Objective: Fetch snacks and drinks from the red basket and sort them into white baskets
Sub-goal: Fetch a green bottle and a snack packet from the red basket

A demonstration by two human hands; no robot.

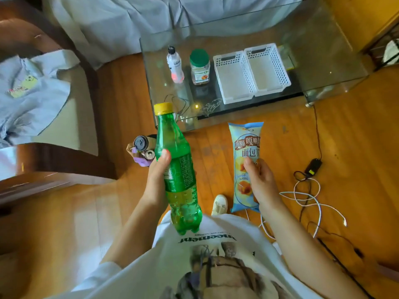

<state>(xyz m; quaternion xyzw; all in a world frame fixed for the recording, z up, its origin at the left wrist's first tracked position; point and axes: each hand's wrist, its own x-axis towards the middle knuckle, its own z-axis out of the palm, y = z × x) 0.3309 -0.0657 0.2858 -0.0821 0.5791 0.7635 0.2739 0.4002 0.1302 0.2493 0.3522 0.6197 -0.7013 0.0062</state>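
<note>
I've got the left hand (158,175) with fingers wrapped round the green bottle (177,169), right hand (260,178) pinching the snack pack (246,160). Two white baskets (251,72) side by side on the glass bench (323,50); clear bottle (174,64) and green-lidded jar (200,66) just left of them. Cables (311,197) on floor, right.

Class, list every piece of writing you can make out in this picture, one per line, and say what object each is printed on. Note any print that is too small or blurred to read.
"面包丁": snack packet held in the right hand.
"...ncement", seen upside down and partly hidden: white T-shirt.
Green bottle in the left hand: label print too small.
Green-lidded jar and clear bottle on the glass table: labels blurred.
</note>
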